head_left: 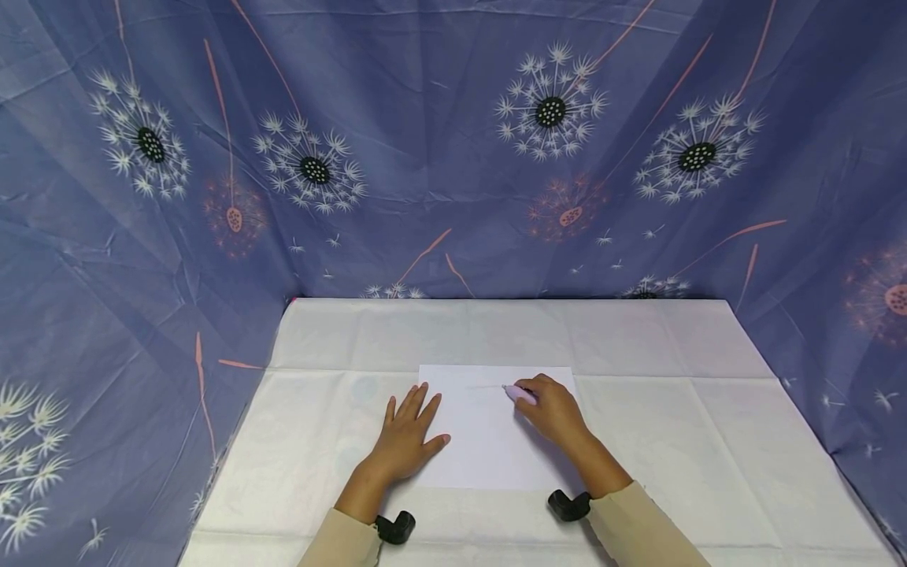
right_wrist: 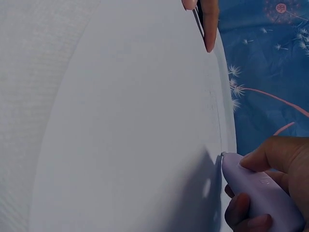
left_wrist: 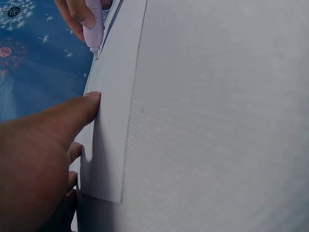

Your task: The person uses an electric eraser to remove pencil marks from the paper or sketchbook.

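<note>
A white sheet of paper [head_left: 489, 449] lies flat, with a thin faint line [head_left: 482, 387] across its upper part. My left hand [head_left: 405, 441] rests on the sheet's left side, fingers spread and thumb out. On the right, my right hand [head_left: 556, 409] grips a chunky lilac pen-shaped tool [right_wrist: 260, 193] between thumb and fingers. Its narrow tip is right at the end of the line in the right wrist view. Small dark specks [right_wrist: 210, 94] show beside that line. In the left wrist view the tool [left_wrist: 94, 29] tapers to a collar and small tip.
The sheet lies on a creased white cloth [head_left: 659, 441] over the table. A blue curtain [head_left: 425, 157] with dandelion prints hangs behind and along both sides. Black wrist devices [head_left: 569, 505] sit at both beige sleeves.
</note>
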`<state>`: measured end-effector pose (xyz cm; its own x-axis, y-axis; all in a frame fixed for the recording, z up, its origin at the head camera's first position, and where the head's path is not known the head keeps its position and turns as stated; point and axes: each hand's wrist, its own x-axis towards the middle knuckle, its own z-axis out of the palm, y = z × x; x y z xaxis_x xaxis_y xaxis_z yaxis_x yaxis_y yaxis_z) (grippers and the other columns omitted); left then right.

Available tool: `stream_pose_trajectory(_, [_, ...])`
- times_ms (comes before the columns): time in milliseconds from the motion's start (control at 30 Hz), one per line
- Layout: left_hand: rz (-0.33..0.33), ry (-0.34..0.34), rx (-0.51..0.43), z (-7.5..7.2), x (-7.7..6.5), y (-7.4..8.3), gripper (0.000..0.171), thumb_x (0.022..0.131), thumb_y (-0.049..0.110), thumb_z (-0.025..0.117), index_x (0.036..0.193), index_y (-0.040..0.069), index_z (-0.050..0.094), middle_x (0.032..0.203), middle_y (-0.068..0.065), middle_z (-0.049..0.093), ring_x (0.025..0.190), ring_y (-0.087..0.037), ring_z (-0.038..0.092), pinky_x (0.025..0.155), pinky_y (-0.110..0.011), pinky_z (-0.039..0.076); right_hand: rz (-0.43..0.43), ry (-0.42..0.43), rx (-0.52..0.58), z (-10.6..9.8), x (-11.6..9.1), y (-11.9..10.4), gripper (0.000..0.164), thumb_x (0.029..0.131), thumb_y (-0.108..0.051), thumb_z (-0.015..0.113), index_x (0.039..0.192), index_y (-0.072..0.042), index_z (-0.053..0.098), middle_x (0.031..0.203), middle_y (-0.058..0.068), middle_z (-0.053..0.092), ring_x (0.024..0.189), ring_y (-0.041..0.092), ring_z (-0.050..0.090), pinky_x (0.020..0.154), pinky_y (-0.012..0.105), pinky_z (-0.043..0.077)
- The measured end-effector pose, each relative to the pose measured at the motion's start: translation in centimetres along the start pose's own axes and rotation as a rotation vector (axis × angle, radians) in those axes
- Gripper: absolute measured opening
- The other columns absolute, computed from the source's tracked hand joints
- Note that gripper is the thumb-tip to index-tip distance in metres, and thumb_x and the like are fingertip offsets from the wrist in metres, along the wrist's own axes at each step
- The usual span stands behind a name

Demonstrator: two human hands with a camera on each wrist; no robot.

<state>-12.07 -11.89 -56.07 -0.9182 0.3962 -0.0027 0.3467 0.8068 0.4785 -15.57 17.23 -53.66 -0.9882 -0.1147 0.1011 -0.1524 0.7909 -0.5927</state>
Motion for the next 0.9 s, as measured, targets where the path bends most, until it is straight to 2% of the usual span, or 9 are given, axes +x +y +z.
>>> stream_pose_trajectory(667, [-0.01,-0.002,0.005,-0.08,-0.04,0.21,0.071,0.099,0.046,0.06,0.156,0.009,0.039,0.167,-0.019,0.025,0.157,-0.039,0.018,0.123,-0.067,0.008,0.003,-0.005,-0.025,0.06,0.18,-0.09,0.027,0.087,-0.016,0.075,0.112,-0.009,0.077,0.098,0.007,0.073,0.078,0.017,0.059,0.075,0.037,0.05])
stream_pose_trajectory(900, [0.029,0.054,-0.037,0.8,-0.14,-0.5,0.074,0.098,0.048,0.06,0.156,0.008,0.039,0.167,-0.02,0.025,0.156,-0.04,0.018,0.122,-0.068,0.006,0.013,0.011,-0.042,0.09,0.11,-0.1,0.028,0.087,-0.017,0.074,0.113,-0.009,0.077,0.101,0.008,0.073,0.08,0.019,0.062,0.077,0.039,0.051])
